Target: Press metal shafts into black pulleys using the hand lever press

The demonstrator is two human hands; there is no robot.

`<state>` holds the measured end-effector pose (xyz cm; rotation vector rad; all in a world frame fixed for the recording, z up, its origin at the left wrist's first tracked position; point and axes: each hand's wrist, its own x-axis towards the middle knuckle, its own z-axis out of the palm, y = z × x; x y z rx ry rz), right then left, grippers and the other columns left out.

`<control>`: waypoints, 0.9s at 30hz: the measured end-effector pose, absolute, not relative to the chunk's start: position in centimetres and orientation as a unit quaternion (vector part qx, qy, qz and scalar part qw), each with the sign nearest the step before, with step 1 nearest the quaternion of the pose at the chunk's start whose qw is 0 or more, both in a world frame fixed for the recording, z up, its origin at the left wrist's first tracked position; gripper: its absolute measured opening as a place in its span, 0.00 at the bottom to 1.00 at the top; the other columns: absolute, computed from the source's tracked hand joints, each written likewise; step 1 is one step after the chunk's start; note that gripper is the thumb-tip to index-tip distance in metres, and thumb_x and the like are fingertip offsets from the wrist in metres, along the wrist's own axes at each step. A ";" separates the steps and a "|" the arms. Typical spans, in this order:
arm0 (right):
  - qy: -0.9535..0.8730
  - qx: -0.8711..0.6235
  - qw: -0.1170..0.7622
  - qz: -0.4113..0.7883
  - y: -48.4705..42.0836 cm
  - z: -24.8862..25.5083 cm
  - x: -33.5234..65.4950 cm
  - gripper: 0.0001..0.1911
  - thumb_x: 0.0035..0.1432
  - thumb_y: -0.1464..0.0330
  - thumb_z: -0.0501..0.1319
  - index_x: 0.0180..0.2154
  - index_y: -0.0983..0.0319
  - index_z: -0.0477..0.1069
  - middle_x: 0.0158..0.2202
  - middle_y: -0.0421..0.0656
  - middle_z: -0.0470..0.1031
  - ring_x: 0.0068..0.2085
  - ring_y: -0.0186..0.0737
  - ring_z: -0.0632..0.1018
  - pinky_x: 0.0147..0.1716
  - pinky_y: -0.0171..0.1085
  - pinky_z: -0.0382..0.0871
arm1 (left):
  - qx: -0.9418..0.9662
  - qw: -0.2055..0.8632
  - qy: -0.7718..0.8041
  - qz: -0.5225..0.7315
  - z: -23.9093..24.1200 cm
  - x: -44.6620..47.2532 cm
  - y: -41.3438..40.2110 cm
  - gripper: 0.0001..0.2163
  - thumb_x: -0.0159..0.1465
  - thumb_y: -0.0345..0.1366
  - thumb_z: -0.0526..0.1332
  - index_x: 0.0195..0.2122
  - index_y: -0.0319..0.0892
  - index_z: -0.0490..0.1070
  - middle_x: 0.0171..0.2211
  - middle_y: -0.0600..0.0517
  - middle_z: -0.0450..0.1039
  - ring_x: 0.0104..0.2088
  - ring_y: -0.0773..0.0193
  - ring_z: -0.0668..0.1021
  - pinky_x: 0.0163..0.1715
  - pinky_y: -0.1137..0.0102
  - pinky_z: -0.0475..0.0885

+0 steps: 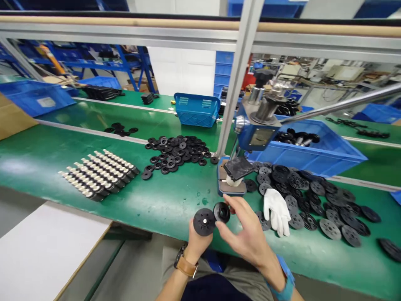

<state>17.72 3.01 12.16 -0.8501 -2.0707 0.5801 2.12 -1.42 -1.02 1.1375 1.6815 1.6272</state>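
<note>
Near the table's front edge, my left hand (198,243) is closed beneath a black disc (204,229) with small holes and a white pin at its centre. The disc hides most of those fingers and whatever lies under it. Between the thumb and fingers of my right hand (247,232) is a smaller black round cap (221,212) with a recessed middle. The cap sits beside the larger disc's right edge; whether the two touch I cannot tell. Just beyond stands a blue hand press (260,125), a dark block (238,168) at its base.
Small black discs (178,152) are heaped mid-table. Larger discs (332,215) and a white glove (277,211) lie at right, before a blue bin (313,161). Rows of white-topped parts (100,173) stand at left. The press lever (341,102) reaches out rightward.
</note>
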 end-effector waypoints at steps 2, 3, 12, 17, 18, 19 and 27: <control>-0.814 -0.345 0.410 0.224 1.6 12.2 19.5 0.29 0.64 0.70 0.64 0.65 0.59 0.64 0.52 0.50 0.73 0.50 0.47 0.77 0.48 0.43 0.77 | 0.471 0.311 0.590 0.577 0.0 3.2 -1.1 0.13 0.52 0.40 0.69 0.38 0.45 0.78 0.38 0.44 0.85 0.39 0.48 0.85 0.47 0.53 0.81; -0.810 -0.349 0.415 0.222 1.2 12.1 20.2 0.29 0.64 0.71 0.64 0.65 0.59 0.64 0.52 0.50 0.73 0.50 0.46 0.77 0.48 0.43 0.77 | 0.493 0.334 0.573 0.563 0.5 3.6 -1.0 0.14 0.53 0.40 0.68 0.40 0.44 0.78 0.40 0.44 0.85 0.40 0.50 0.85 0.46 0.55 0.81; -0.842 -0.283 0.383 0.252 -0.4 13.3 22.4 0.30 0.58 0.73 0.66 0.62 0.61 0.65 0.49 0.50 0.74 0.47 0.47 0.74 0.45 0.44 0.75 | 0.620 0.493 0.450 0.412 -0.4 2.9 -1.6 0.24 0.47 0.54 0.72 0.39 0.44 0.74 0.38 0.46 0.80 0.41 0.47 0.80 0.50 0.51 0.74; -0.862 -0.267 0.334 0.271 -0.5 13.0 21.9 0.28 0.59 0.73 0.66 0.60 0.62 0.66 0.50 0.50 0.74 0.46 0.47 0.73 0.46 0.45 0.74 | 0.590 0.522 0.473 0.395 -1.7 2.5 -2.5 0.37 0.36 0.61 0.76 0.41 0.44 0.70 0.40 0.48 0.74 0.40 0.50 0.77 0.46 0.54 0.76; -0.864 -0.266 0.326 0.277 -0.5 12.9 21.9 0.27 0.59 0.73 0.66 0.60 0.62 0.67 0.50 0.50 0.75 0.47 0.46 0.73 0.46 0.45 0.74 | 0.587 0.527 0.475 0.391 -1.7 2.5 -2.6 0.37 0.34 0.61 0.76 0.40 0.44 0.70 0.39 0.49 0.74 0.40 0.51 0.77 0.45 0.55 0.76; -0.866 -0.266 0.318 0.281 -0.6 12.9 22.0 0.27 0.59 0.73 0.65 0.60 0.62 0.67 0.50 0.50 0.74 0.47 0.47 0.74 0.47 0.45 0.74 | 0.586 0.529 0.476 0.387 -1.5 2.4 -2.6 0.37 0.34 0.60 0.77 0.39 0.43 0.70 0.38 0.49 0.74 0.39 0.52 0.77 0.45 0.56 0.76; -0.870 -0.263 0.300 0.291 -1.2 13.3 23.0 0.27 0.62 0.73 0.64 0.61 0.60 0.65 0.51 0.50 0.75 0.48 0.48 0.74 0.47 0.47 0.74 | 0.635 0.506 0.464 0.354 2.0 2.6 -2.3 0.20 0.40 0.51 0.75 0.28 0.43 0.77 0.29 0.51 0.78 0.34 0.51 0.80 0.44 0.58 0.77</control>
